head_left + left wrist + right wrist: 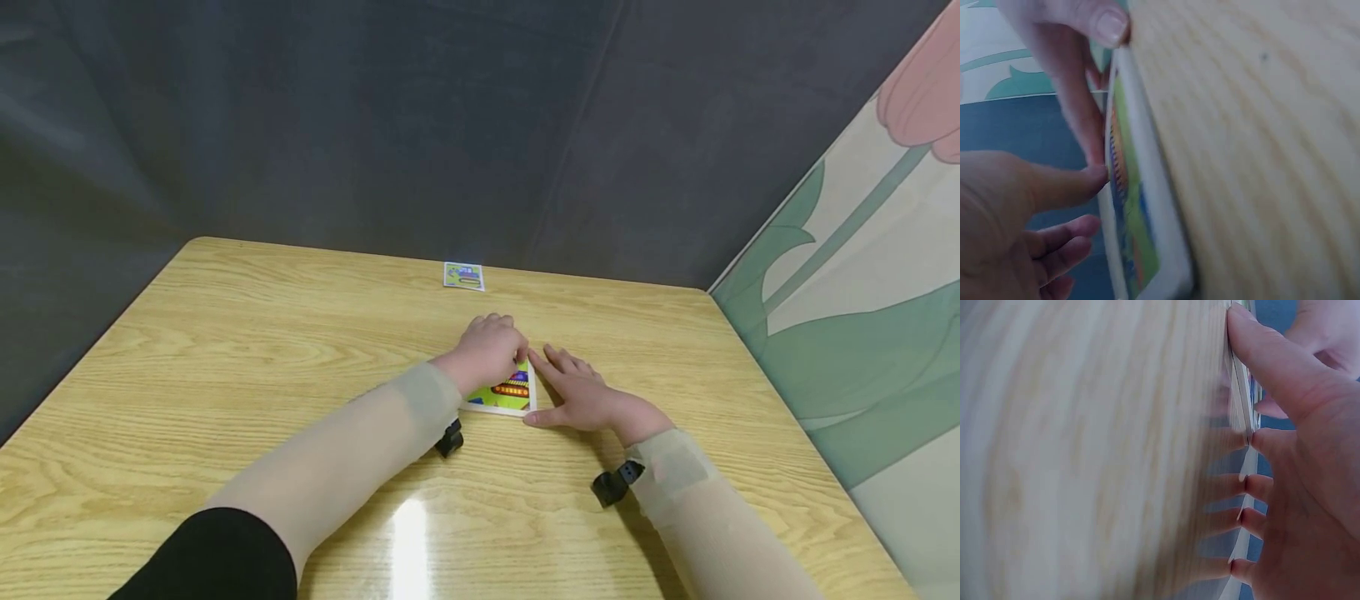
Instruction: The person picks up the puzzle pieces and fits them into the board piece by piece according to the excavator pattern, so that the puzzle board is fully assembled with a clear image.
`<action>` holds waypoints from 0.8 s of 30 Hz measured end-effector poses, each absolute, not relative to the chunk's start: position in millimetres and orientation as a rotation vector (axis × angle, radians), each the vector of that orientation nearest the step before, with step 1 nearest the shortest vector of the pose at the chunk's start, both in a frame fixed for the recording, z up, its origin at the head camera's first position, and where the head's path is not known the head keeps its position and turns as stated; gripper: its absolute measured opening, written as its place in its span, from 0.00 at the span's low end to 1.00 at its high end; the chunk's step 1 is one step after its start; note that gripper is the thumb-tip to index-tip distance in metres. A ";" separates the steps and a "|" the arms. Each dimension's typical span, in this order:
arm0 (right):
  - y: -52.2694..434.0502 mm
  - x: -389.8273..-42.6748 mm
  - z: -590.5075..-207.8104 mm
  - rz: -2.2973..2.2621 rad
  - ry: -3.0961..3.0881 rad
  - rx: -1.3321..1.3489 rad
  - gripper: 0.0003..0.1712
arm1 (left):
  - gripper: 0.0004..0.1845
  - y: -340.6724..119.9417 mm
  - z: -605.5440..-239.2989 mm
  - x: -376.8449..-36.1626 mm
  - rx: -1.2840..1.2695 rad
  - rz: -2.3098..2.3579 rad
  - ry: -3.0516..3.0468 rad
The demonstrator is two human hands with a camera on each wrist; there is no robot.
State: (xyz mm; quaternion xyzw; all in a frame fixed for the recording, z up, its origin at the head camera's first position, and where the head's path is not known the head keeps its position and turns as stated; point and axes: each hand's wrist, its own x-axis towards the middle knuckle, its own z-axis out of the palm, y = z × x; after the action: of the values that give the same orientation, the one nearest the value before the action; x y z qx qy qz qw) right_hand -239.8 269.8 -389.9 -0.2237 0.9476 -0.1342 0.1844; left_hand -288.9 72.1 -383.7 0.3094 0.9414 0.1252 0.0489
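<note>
card stack [512, 393] on table [225, 350], both hands touching

No legible txt on cards [513, 392].

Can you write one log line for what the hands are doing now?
left hand: holds card stack | right hand: flat against stack edge | single card: far table edge

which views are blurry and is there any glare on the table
Head view: sharp, with a bright glare streak on the table near the bottom edge. Left wrist view: soft, the card stack smeared. Right wrist view: the wood grain is heavily blurred, the right hand clearer.
</note>
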 end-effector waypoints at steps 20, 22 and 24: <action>244.0 -250.8 -381.3 -0.172 2.719 -0.606 0.61 | 0.46 -34.3 -391.9 -262.2 0.804 0.298 2.708; 238.5 -256.0 -381.5 -0.178 2.707 -0.613 0.62 | 0.47 -44.0 -392.2 -262.7 0.777 0.304 2.694; 233.6 -262.0 -381.2 -0.185 2.690 -0.598 0.62 | 0.48 -51.9 -392.0 -264.9 0.753 0.313 2.687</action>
State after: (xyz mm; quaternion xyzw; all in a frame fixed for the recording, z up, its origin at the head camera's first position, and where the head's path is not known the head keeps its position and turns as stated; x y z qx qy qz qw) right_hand -262.0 233.6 -381.2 -0.2128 0.9564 -0.0658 0.1889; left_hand -264.9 -51.9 -392.0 0.2645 0.9436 0.1099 0.1659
